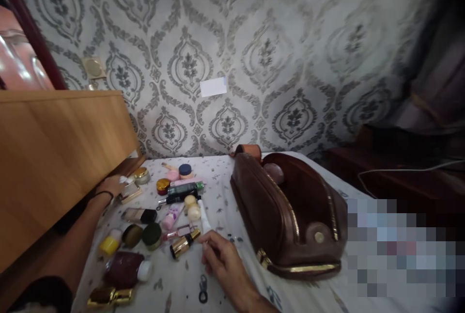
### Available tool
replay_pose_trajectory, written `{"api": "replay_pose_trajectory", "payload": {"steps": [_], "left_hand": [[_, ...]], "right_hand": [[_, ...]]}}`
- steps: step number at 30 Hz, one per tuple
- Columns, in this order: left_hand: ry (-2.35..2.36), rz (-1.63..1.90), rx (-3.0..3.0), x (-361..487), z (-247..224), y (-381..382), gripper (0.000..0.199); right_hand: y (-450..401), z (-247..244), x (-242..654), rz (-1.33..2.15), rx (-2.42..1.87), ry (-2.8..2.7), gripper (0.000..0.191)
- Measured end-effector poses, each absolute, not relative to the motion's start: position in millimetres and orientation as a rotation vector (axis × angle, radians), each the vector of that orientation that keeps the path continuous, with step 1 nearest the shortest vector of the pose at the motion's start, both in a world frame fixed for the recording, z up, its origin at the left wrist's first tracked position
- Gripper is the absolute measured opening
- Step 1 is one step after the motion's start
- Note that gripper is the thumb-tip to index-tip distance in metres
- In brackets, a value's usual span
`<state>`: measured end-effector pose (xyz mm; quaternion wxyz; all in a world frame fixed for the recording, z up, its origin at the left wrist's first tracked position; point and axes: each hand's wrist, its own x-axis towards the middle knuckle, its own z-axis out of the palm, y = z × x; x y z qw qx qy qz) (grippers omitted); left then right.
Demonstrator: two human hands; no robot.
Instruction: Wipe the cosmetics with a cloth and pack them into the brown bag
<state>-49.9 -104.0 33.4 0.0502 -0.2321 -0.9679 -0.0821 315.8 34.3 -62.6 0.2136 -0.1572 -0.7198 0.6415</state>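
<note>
Read from the right hand [227, 264], with twelve toward the wall, a gold tube [111, 297] lies nearest, between eight and nine o'clock. A dark red bottle [123, 269] with a white cap lies at nine. The right hand's wrist is cut off by the bottom edge; its fingers are loosely bent, and whether they pinch anything cannot be told. At ten o'clock, just beside the fingertips, a gold-and-black bottle [185, 243] lies on its side on the patterned cloth [170, 281]. A white tube [204, 217] points away at eleven.

At three, a pixelated patch hides whatever is there. At two, a brown bag [261, 216] gapes open; a roundish thing [274, 173] inside is hard to make out.

Farther off at ten, the left hand [112, 187] is beside a small box [131, 192]; its fingers are mostly hidden, so its grip cannot be told. A blue-lidded jar [185, 171] stands at eleven, before the wallpapered wall [247, 27].
</note>
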Motion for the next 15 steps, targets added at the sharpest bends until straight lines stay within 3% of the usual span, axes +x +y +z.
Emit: {"api": "replay_pose_trajectory", "payload": {"steps": [10,15], "left_hand": [[-2.875,-0.204,-0.865,-91,21,-62,0.051],[-2.83,-0.298,-0.994,-98,8,-40,0.043]], "right_hand": [[35,-65,316,1.79,-0.465,-2.04,0.04],[36,-68,317,1.839,-0.44,-2.036,0.043]]}}
